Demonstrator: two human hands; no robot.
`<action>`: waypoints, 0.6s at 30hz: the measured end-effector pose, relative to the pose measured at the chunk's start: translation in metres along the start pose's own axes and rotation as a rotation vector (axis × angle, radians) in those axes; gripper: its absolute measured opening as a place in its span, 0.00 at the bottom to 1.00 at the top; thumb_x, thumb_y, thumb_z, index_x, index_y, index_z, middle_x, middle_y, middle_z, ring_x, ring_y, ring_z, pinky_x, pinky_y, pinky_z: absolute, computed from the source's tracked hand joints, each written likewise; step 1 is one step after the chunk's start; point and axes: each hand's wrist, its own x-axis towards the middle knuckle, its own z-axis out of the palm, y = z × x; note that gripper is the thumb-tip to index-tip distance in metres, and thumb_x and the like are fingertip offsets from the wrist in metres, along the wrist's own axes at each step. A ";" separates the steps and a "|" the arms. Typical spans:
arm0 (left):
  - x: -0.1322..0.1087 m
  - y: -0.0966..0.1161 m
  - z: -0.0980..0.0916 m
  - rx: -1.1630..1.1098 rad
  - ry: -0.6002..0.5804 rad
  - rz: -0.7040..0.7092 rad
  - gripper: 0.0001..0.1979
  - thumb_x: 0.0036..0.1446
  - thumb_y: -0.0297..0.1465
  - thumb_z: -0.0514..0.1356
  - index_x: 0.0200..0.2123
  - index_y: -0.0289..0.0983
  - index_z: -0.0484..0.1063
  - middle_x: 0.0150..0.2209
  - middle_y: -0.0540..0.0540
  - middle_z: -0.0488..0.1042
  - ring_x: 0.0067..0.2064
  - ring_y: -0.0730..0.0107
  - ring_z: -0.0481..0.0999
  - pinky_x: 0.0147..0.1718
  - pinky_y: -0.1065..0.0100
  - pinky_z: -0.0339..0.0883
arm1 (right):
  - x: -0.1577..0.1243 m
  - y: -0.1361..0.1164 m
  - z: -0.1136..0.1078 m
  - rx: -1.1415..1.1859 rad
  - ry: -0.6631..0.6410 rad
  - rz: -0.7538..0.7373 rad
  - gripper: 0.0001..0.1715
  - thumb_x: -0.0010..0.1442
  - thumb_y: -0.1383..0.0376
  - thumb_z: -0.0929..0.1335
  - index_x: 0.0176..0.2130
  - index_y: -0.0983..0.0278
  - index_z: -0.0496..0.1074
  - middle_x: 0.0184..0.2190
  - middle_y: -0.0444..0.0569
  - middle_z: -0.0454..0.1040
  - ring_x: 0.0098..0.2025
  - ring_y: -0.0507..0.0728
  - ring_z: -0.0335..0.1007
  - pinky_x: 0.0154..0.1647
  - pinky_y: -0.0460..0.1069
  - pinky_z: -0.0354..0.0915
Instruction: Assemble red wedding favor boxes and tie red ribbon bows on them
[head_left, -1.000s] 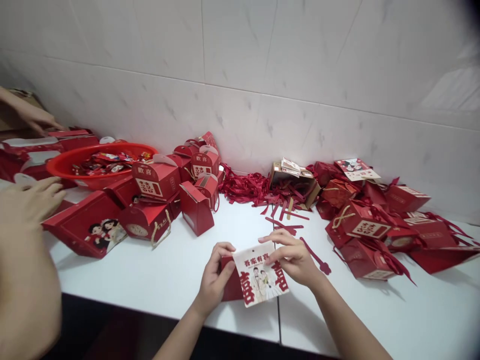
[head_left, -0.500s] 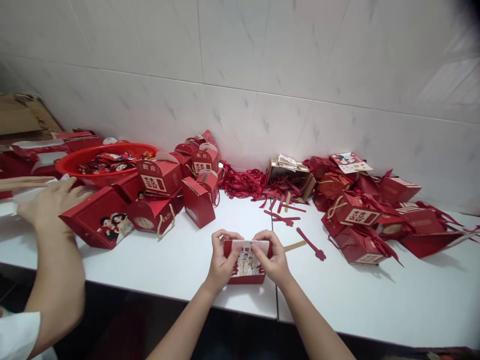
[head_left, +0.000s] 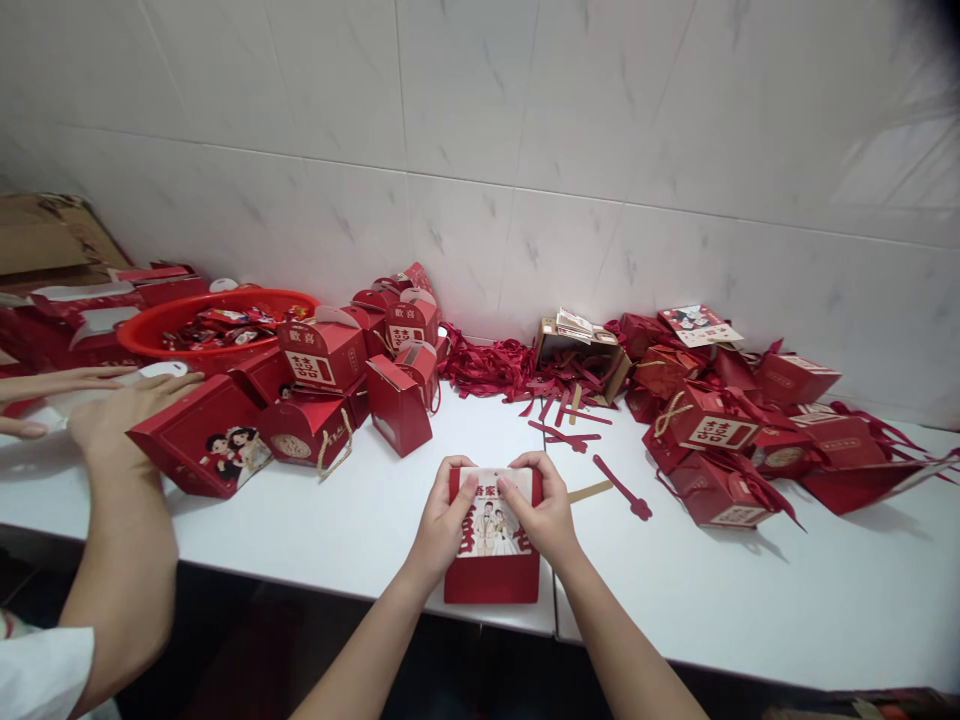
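Note:
Both my hands grip a flat red gift box with a white picture panel of a couple, held at the front edge of the white table. My left hand clasps its left side, thumb pressed on the panel. My right hand clasps its right side, thumb likewise on the panel. The box's upper edge sits between my fingers.
A co-worker's hand reaches from the left beside a red box with a cartoon couple. A red basin of sweets, stacked red boxes, loose red ribbons and a heap of boxes line the wall.
I have pulled the card and red piece together into a flat box and drawn it toward the table's front edge. The co-worker's hand shifted along the left side.

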 end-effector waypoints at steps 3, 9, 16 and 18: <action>0.000 -0.001 0.000 0.032 0.003 0.002 0.14 0.56 0.42 0.60 0.39 0.42 0.59 0.26 0.56 0.66 0.26 0.72 0.72 0.27 0.71 0.69 | 0.000 0.001 0.000 0.005 0.013 0.009 0.09 0.55 0.63 0.69 0.35 0.60 0.64 0.30 0.43 0.67 0.30 0.54 0.66 0.30 0.48 0.65; 0.000 0.001 0.002 0.108 0.020 0.018 0.14 0.56 0.41 0.60 0.40 0.42 0.59 0.27 0.56 0.67 0.26 0.73 0.72 0.27 0.72 0.69 | -0.001 0.003 -0.001 0.020 0.009 0.028 0.09 0.55 0.62 0.69 0.35 0.60 0.64 0.28 0.42 0.67 0.28 0.54 0.65 0.28 0.48 0.64; -0.001 0.003 0.006 0.155 0.049 0.036 0.15 0.56 0.43 0.59 0.39 0.42 0.59 0.27 0.56 0.67 0.24 0.73 0.70 0.25 0.72 0.68 | 0.001 0.007 -0.002 0.030 -0.010 0.006 0.08 0.56 0.62 0.68 0.36 0.60 0.64 0.29 0.43 0.68 0.30 0.54 0.66 0.29 0.48 0.64; -0.001 0.004 0.006 0.164 0.054 0.034 0.15 0.56 0.43 0.59 0.39 0.42 0.59 0.26 0.56 0.67 0.24 0.73 0.71 0.25 0.71 0.68 | 0.001 0.008 -0.002 0.030 -0.012 -0.002 0.08 0.56 0.62 0.68 0.36 0.60 0.64 0.29 0.43 0.68 0.31 0.55 0.67 0.30 0.48 0.64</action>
